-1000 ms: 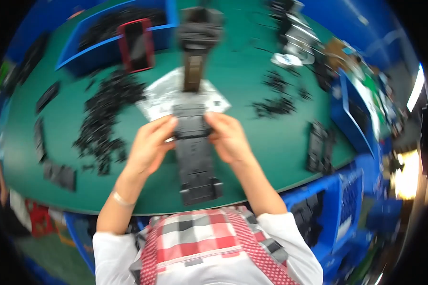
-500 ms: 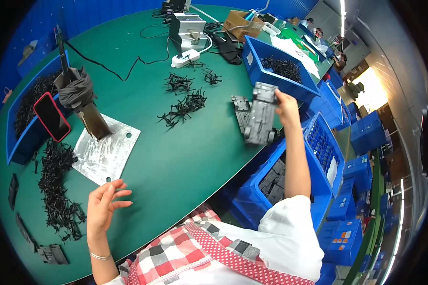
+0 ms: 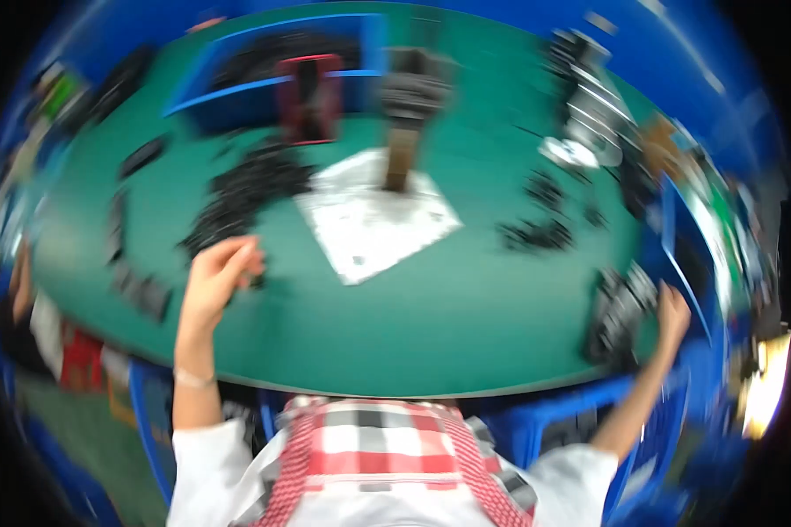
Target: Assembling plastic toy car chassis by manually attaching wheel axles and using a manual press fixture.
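Note:
My left hand (image 3: 213, 285) is closed in a pinch beside a heap of small black plastic pieces (image 3: 246, 193). A small dark piece (image 3: 257, 282) shows under its fingertips; its kind is blurred. At the table's right front edge, my right hand (image 3: 673, 314) is at the side of a black plastic toy-car chassis (image 3: 634, 294), fingers bent against it. Another similar black chassis (image 3: 605, 321) lies close beside or under it; blur hides where they part. Between my hands stands a press-like post (image 3: 402, 158) with dark cloth wrapped around it, on a silvery square plate (image 3: 373, 241).
A blue bin (image 3: 259, 107) of black pieces stands at the back, with a red-framed phone (image 3: 309, 101) against it. Flat black parts (image 3: 141, 294) lie on the left. Small black clusters (image 3: 540, 233), a white power strip (image 3: 571, 153) and another blue bin (image 3: 687, 263) are on the right.
The view has swung left. My left fingers, spread before, are now pinched near the black heap. The chassis in my right hand has come down beside the other one.

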### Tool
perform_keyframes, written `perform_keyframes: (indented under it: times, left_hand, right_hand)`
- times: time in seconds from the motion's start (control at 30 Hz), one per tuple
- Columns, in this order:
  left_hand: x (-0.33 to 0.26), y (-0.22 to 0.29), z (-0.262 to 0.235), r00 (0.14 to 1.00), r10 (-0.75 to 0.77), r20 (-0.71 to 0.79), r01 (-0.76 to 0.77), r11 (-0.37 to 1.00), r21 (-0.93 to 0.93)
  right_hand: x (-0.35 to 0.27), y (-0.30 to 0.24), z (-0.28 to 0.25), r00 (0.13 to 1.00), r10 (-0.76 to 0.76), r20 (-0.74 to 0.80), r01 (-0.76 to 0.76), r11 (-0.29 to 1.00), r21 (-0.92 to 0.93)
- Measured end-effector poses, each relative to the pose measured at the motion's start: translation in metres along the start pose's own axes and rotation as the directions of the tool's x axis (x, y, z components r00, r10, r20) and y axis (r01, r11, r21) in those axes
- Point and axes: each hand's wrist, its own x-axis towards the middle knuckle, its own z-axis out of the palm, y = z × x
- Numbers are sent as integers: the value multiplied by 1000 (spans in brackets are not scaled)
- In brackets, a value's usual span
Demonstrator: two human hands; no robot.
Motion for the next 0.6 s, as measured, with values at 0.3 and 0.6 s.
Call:
perform_keyframes:
  times: [0.3, 0.6]
  left_hand:
    - [28, -43, -175, 704, 425, -569, 192, 657, 729]
    - [91, -104, -290, 415, 36, -909, 794, 474, 381]
  right_hand:
    - [-133, -188, 31, 880, -473, 31, 382, 747, 544]
    - [-240, -317, 67, 611, -772, 175, 436, 512, 740]
